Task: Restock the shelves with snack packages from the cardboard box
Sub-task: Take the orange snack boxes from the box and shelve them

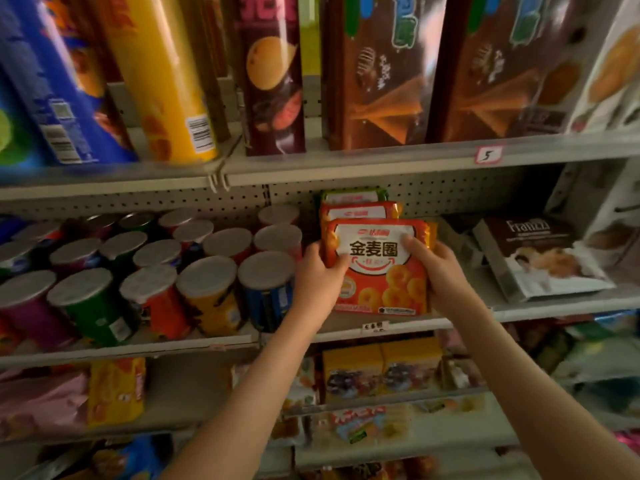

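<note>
Orange snack pack (pixel 377 268) held upright in both hands at the front of the middle shelf (pixel 554 306).

Left hand (pixel 317 275) closes on its left edge, thumb across the white label; right hand (pixel 440 268) closes on its right edge, thumb on the label's upper corner. Its bottom edge sits at the shelf lip. Two like packs (pixel 360 211) stand just behind it. Short cans (pixel 207 282) crowd the shelf to its left; a brown-and-white box (pixel 540 258) leans to its right. Tall tubes (pixel 162 74) and brown cartons (pixel 377 74) fill the shelf above.
</note>
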### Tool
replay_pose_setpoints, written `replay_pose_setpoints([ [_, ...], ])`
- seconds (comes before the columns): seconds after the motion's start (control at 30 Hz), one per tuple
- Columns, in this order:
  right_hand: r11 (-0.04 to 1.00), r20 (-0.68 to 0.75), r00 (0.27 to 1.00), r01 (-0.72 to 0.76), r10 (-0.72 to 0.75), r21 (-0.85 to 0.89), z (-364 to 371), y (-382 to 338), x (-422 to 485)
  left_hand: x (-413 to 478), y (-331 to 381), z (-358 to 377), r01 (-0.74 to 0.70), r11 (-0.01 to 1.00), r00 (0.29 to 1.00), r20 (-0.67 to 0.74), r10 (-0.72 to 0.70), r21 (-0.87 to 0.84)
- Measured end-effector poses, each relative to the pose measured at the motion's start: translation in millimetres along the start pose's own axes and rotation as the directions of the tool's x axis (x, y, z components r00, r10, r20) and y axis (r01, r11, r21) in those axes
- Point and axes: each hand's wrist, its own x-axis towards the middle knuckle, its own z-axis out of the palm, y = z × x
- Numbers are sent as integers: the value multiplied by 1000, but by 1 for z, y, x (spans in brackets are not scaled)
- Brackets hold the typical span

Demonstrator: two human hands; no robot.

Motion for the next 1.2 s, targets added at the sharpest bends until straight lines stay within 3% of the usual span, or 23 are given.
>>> replay_pose_setpoints([
  [0.13, 995, 116, 993, -12, 23, -96, -17, -5, 40, 17, 4, 34, 43, 999, 978, -207, -39, 16],
  [0.33, 985, 248, 968, 19, 25, -171, -26, 8, 62, 26, -5, 47, 80, 997, 955, -284, -78, -6],
  [0.7, 986, 243, 970, 14, 27, -165, -44, 26, 85, 39, -10, 48, 66, 998, 968, -243, -64, 2],
  [0.87, 944, 122, 993, 32, 9, -329, -47, 41, 92, 44, -15, 43, 124, 990, 972, -189, -136, -72],
  [1.0, 975, 222, 969, -64, 112, -211, -40, 45, 91, 48, -16, 44, 149, 983, 970, -175, -167, -108],
  [1.2, 983, 242, 958, -129, 157, -130, -37, 47, 96, 47, -17, 44, 119, 980, 978, -150, -144, -160],
])
